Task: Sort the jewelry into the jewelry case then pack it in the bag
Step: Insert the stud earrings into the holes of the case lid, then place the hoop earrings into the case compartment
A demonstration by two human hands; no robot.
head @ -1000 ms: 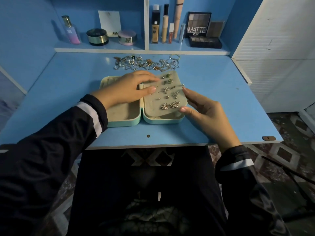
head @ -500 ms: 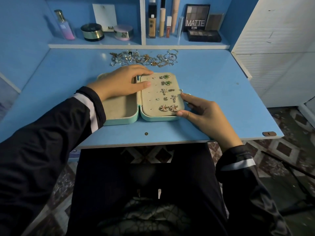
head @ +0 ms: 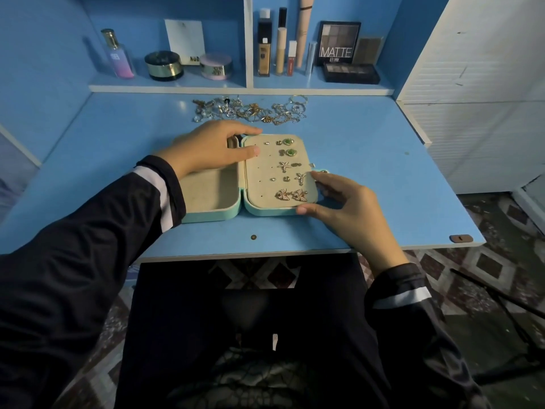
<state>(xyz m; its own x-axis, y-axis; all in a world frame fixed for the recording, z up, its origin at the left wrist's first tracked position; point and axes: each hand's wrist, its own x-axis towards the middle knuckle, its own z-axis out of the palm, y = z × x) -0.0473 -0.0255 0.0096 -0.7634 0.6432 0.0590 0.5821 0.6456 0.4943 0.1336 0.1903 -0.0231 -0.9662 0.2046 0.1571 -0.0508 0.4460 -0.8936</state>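
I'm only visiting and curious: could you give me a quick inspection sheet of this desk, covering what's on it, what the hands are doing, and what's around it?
Surface: blue desk, flat, with a shelf at the back.
Job's things: open teal jewelry case; earring panel lying in its right half, holding earrings; loose jewelry heaped behind the case; no bag clearly seen.
Clutter: perfume bottle, jars, tubes and MATTE palette on the shelf.
Hands: left hand rests across the case's hinge, fingertips touching the panel; right hand touches the panel's right edge and front corner.
Cables: nothing seen.
Surroundings: white slatted cabinet at right; patterned floor tiles below.
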